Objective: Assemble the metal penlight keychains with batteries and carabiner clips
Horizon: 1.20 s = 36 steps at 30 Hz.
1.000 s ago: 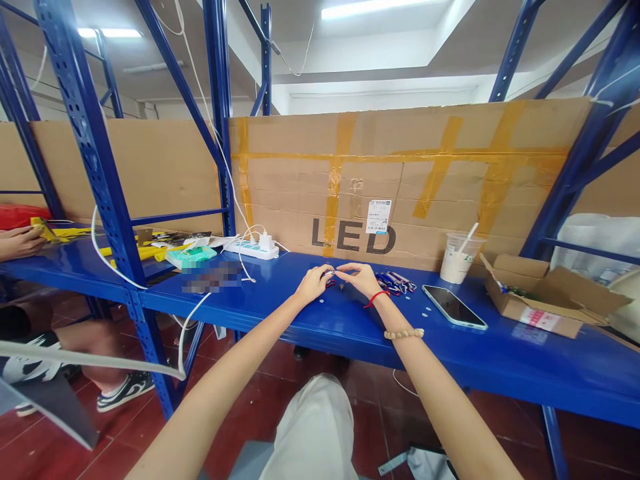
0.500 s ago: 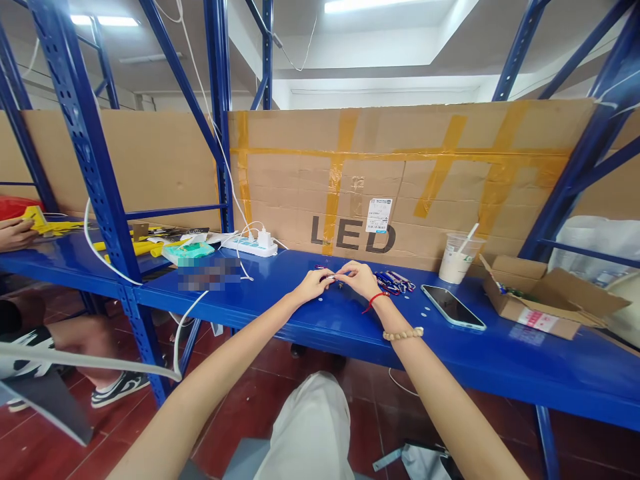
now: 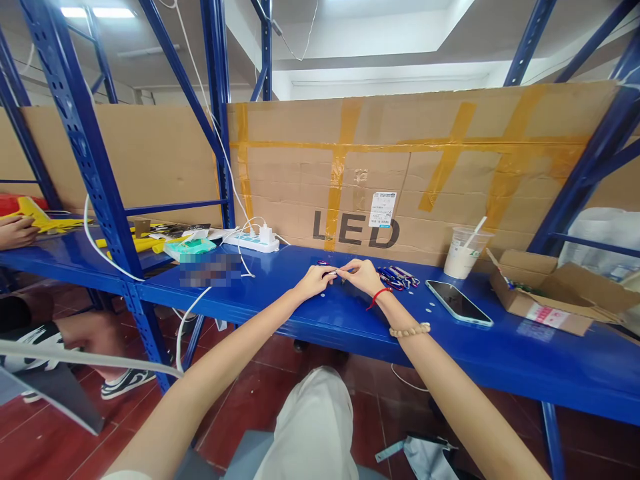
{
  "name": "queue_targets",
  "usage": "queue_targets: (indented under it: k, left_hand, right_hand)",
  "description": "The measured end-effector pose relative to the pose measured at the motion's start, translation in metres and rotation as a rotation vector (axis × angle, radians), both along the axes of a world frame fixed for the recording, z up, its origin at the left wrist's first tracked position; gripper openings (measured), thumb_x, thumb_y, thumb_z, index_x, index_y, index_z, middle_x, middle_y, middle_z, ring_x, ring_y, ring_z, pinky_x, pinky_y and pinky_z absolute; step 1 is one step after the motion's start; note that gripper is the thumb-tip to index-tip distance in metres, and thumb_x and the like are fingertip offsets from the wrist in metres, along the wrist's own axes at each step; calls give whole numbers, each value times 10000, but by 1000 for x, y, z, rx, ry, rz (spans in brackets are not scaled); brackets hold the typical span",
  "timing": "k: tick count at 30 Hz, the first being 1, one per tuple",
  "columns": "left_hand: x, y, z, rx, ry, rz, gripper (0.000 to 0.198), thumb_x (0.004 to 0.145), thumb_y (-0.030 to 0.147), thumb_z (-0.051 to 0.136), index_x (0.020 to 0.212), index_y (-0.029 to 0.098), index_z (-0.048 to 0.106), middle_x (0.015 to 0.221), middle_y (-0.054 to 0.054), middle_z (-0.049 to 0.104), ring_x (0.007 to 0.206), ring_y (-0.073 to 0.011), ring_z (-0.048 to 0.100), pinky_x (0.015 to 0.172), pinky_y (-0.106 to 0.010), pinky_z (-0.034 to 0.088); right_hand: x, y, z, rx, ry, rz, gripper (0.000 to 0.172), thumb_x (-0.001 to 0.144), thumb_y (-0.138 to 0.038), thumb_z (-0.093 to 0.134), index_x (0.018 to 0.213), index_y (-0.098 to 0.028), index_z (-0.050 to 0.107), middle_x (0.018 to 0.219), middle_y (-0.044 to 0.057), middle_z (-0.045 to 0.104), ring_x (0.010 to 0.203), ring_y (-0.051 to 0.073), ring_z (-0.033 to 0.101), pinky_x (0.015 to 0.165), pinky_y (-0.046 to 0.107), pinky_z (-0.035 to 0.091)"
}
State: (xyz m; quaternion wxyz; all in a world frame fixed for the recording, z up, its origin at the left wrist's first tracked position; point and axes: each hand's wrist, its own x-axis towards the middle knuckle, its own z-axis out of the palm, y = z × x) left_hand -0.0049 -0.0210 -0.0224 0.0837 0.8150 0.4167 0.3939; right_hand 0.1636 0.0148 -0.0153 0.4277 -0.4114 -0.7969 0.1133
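Note:
My left hand [image 3: 314, 281] and my right hand [image 3: 361, 275] meet fingertip to fingertip just above the blue bench [image 3: 280, 303]. Both are closed in a pinch on one small shiny metal piece [image 3: 333, 273], mostly hidden by the fingers and too small to name. Right beside my right hand lies a pile of blue, red and silver carabiner-like clips [image 3: 398, 277]. One more small dark blue piece [image 3: 324, 263] rests behind my left hand. A few small pale round bits dot the bench top around both hands.
To the right are a phone [image 3: 459, 302], a plastic cup with a straw [image 3: 463, 255] and an open cardboard box [image 3: 553, 297]. On the left are a power strip [image 3: 253, 241], a green packet [image 3: 190, 249] and a blue post [image 3: 85, 133]. Another person's hand [image 3: 19, 232] holds something yellow.
My view has shifted slightly. Both hands stay together at the same spot, with the fingers on the small metal piece moved only a little.

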Motion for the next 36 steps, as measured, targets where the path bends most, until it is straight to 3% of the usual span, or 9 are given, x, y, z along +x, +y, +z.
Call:
queue_targets:
  k: [10, 19, 25, 30, 36]
  left_hand:
    - [2, -2, 2, 59, -34, 26, 224, 820, 212, 467, 910, 164, 667, 803, -30, 702, 708, -147, 632, 721, -233, 483]
    - [2, 8, -3, 16, -246, 45, 208, 796, 218, 523, 976, 170, 614, 834, -24, 693, 719, -138, 637, 754, -257, 495]
    - [3, 8, -3, 28, -267, 71, 186, 793, 229, 538, 949, 161, 612, 817, -27, 687, 746, -145, 638, 786, -268, 487]
    - [3, 5, -1, 28, -260, 65, 202, 777, 223, 558, 966, 165, 600, 759, -6, 678, 689, -130, 629, 769, -264, 487]
    - [3, 8, -4, 50, -268, 70, 140, 776, 261, 561, 855, 161, 618, 818, -30, 686, 766, -143, 635, 771, -254, 478]
  right_hand:
    - [0, 7, -2, -121, 96, 38, 266, 643, -437, 685, 703, -183, 735, 770, 56, 712, 614, 176, 635, 555, 258, 494]
    - [-7, 10, -1, -222, 254, 145, 323, 651, -436, 673, 773, -141, 720, 796, 74, 710, 514, 133, 597, 539, 263, 504]
    - [-6, 12, -1, -206, 287, 130, 315, 627, -437, 683, 743, -146, 721, 809, 75, 710, 545, 138, 601, 542, 257, 498]
    - [-5, 12, 0, -197, 323, 117, 324, 638, -442, 673, 769, -149, 719, 784, 69, 711, 450, 109, 555, 512, 258, 484]
    - [-4, 13, 1, -191, 401, 113, 331, 636, -439, 663, 771, -140, 714, 763, 75, 709, 441, 109, 551, 493, 254, 475]
